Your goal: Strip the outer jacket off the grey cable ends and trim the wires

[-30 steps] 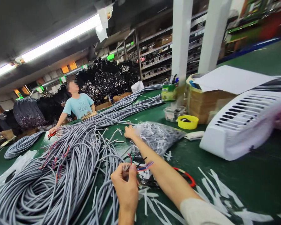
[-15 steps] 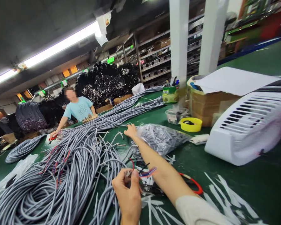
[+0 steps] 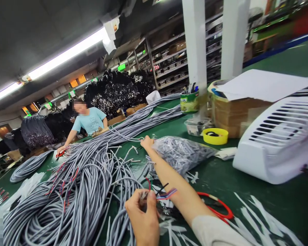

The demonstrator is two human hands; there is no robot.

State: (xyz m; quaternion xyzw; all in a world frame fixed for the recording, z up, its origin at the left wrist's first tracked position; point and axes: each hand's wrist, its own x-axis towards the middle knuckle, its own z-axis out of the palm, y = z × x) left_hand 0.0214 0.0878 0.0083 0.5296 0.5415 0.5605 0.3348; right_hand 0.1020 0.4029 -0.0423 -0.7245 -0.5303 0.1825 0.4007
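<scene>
My left hand is closed in a pinch around the stripped end of a cable. Thin coloured wires, red, blue and black among them, stick out past the thumb. Stretched out over the table, my right hand has its fingers closed on the end of a grey cable that leads back to the long bundle. Its fingertips are small and partly hidden. A clear bag of short grey pieces lies beside the right forearm. The big heap of grey cables spreads to the left of both hands.
Red-handled scissors or pliers lie partly under my right forearm, near white strips. Rightward stand a white slotted housing, a yellow tape ring, a cardboard box and a green can. Across the table, a co-worker handles a red-handled tool.
The view has shifted slightly, so most things sit a little further right. Both my hands keep their grips, and the co-worker's arm stays stretched toward the cables.
</scene>
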